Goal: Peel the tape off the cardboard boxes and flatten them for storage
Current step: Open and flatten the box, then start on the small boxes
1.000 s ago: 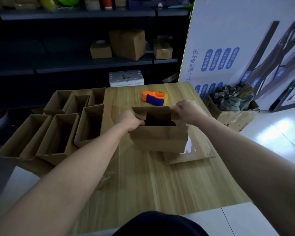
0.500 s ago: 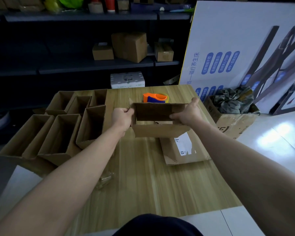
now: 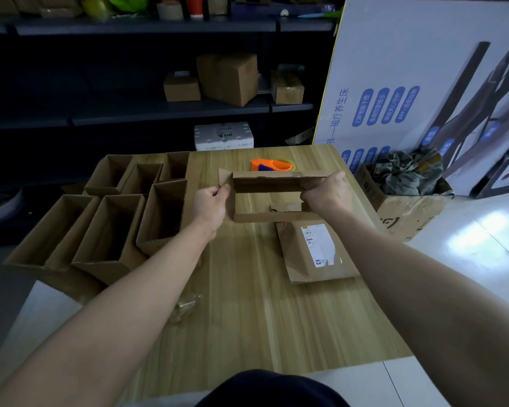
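A small brown cardboard box (image 3: 265, 183) is held above the wooden table (image 3: 247, 318), open at both ends so the tabletop shows through it. My left hand (image 3: 210, 205) grips its left wall and flap. My right hand (image 3: 326, 195) grips its right wall. A flattened box with a white label (image 3: 315, 251) lies on the table just below and to the right. A scrap of clear tape (image 3: 185, 308) lies crumpled near my left forearm.
Several open-topped cardboard boxes (image 3: 112, 218) crowd the table's left side. An orange and blue tape dispenser (image 3: 271, 165) sits behind the held box. A carton with crumpled cloth (image 3: 406, 195) stands on the floor at right. Dark shelves with boxes (image 3: 227, 77) lie beyond.
Both hands lifted the box off the flattened one and tipped it, so I now look straight through its open ends. The label on the flattened box has come into view.
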`<state>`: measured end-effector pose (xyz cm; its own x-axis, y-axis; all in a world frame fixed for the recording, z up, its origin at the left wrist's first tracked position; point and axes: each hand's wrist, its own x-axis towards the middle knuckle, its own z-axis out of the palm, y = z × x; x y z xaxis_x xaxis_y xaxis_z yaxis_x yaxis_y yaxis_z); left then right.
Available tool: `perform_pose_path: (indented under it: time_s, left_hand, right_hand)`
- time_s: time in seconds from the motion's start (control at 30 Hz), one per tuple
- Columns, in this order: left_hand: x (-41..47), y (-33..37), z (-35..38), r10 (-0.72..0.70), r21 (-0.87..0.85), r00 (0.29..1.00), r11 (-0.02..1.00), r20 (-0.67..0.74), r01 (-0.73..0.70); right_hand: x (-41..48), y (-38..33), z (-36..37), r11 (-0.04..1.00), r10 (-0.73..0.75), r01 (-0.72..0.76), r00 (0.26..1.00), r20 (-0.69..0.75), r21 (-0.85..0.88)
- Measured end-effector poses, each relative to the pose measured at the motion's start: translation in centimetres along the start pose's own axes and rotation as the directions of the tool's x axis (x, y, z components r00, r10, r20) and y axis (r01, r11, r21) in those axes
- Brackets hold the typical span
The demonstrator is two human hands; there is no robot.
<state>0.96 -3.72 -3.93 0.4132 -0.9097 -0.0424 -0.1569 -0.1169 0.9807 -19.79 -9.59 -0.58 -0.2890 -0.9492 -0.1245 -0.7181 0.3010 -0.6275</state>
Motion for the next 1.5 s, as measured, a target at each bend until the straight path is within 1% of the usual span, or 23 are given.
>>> perform_pose_path:
  time_s: [0.1, 0.17, 0.23, 0.27, 0.37, 0.47, 0.53, 0.6, 0.63, 0.7, 0.83, 0.9, 0.97, 1.03, 1.07, 1.17, 1.23, 1.27, 1.3, 1.33, 1.4, 1.43, 1.5]
  left_hand:
    - [0.5, -0.1, -0.2, -0.06, 0.023, 0.996, 0.998, -0.062, 0.062]
    - [0.8, -0.1, -0.7, -0.12, 0.022, 0.986, 0.992, -0.115, 0.124]
    - [1.3, -0.2, -1.2, -0.219, -0.06, 0.968, 0.975, -0.12, 0.213]
    - [1.5, -0.2, -1.4, -0.27, -0.095, 0.958, 0.961, -0.101, 0.261]
    - [1.7, -0.4, -1.7, -0.364, -0.165, 0.931, 0.919, -0.011, 0.357]
    - [1.7, -0.4, -2.1, -0.392, -0.357, 0.913, 0.841, 0.113, 0.406]
    - [1.8, -0.6, -2.2, -0.341, -0.479, 0.905, 0.769, 0.253, 0.424]
    - [2.0, -0.4, -2.2, -0.269, -0.529, 0.886, 0.723, 0.377, 0.444]
    - [2.1, -0.3, -2.2, -0.267, -0.53, 0.874, 0.71, 0.406, 0.463]
    - [2.4, -0.4, -2.1, -0.332, -0.524, 0.851, 0.679, 0.406, 0.514]
    - [2.6, -0.5, -1.6, -0.477, -0.54, 0.827, 0.63, 0.299, 0.558]
    - [2.7, -0.5, -1.5, -0.493, -0.498, 0.797, 0.624, 0.349, 0.603]
    - [2.8, -0.2, -1.6, -0.498, -0.405, 0.765, 0.652, 0.409, 0.641]
    - [2.8, 0.3, -1.6, -0.535, -0.328, 0.741, 0.671, 0.406, 0.664]
    - [2.6, 0.5, -1.6, -0.557, -0.298, 0.732, 0.676, 0.392, 0.674]
    - [2.2, 0.9, -1.2, -0.562, -0.216, 0.765, 0.742, 0.316, 0.634]
    - [1.6, 1.3, -0.6, -0.515, -0.196, 0.804, 0.791, 0.298, 0.58]
    - [1.5, 1.2, -0.4, -0.481, -0.178, 0.828, 0.823, 0.287, 0.54]
    - [1.7, 0.9, -0.1, -0.435, -0.14, 0.859, 0.865, 0.271, 0.482]
    - [1.9, 0.5, 0.2, -0.386, -0.079, 0.889, 0.906, 0.246, 0.415]
    - [2.4, -0.1, 0.6, -0.327, 0.107, 0.924, 0.944, 0.2, 0.311]
    - [2.5, -0.2, 0.8, -0.33, 0.191, 0.927, 0.936, 0.179, 0.296]
    - [2.6, -0.6, 1.0, -0.338, 0.259, 0.93, 0.92, 0.144, 0.294]
  right_hand:
    - [0.3, -0.5, -0.1, 0.998, -0.068, 0.066, 0.992, 0.104, 0.023]
    - [0.4, -0.6, -0.3, 0.991, -0.103, 0.082, 0.973, 0.205, 0.108]
    - [0.6, -0.6, -0.5, 0.979, -0.135, 0.082, 0.946, 0.295, 0.184]
    - [0.6, -0.6, -0.6, 0.977, -0.156, 0.099, 0.934, 0.322, 0.188]
    - [0.3, -0.5, -0.8, 0.978, -0.2, 0.169, 0.919, 0.34, 0.118]
    - [0.3, 0.0, -1.1, 0.974, -0.225, 0.2, 0.902, 0.369, 0.104]
    - [0.5, 0.4, -1.2, 0.973, -0.232, 0.21, 0.905, 0.357, 0.099]
    - [0.8, 1.0, -1.3, 0.974, -0.227, 0.209, 0.909, 0.35, 0.09]
    - [0.8, 1.4, -1.3, 0.975, -0.22, 0.202, 0.911, 0.348, 0.089]
    - [1.1, 2.2, -1.1, 0.975, -0.214, 0.181, 0.914, 0.345, 0.126]
    - [1.2, 3.2, -1.1, 0.961, -0.211, 0.137, 0.924, 0.318, 0.239]
    - [1.2, 3.5, -1.1, 0.956, -0.22, 0.139, 0.923, 0.315, 0.258]
    - [1.1, 3.7, -1.2, 0.958, -0.247, 0.183, 0.918, 0.311, 0.222]
    - [1.3, 3.7, -1.5, 0.955, -0.255, 0.188, 0.915, 0.313, 0.229]
    - [1.4, 3.6, -1.7, 0.952, -0.24, 0.153, 0.91, 0.337, 0.265]
    - [1.8, 3.7, -2.2, 0.9, -0.16, -0.088, 0.845, 0.511, 0.426]
    - [2.3, 3.9, -2.4, 0.782, -0.122, -0.296, 0.79, 0.601, 0.548]
    - [2.3, 4.0, -2.4, 0.71, -0.114, -0.376, 0.773, 0.624, 0.596]
    - [2.5, 4.0, -2.4, 0.671, -0.09, -0.421, 0.771, 0.63, 0.611]
    - [2.6, 3.9, -2.5, 0.674, -0.07, -0.429, 0.773, 0.631, 0.601]
    - [3.1, 3.9, -2.3, 0.789, 0.017, -0.384, 0.795, 0.607, 0.48]
    - [3.3, 3.9, -2.3, 0.825, 0.058, -0.364, 0.814, 0.577, 0.431]
    - [3.7, 4.2, -2.3, 0.83, 0.105, -0.371, 0.837, 0.537, 0.416]
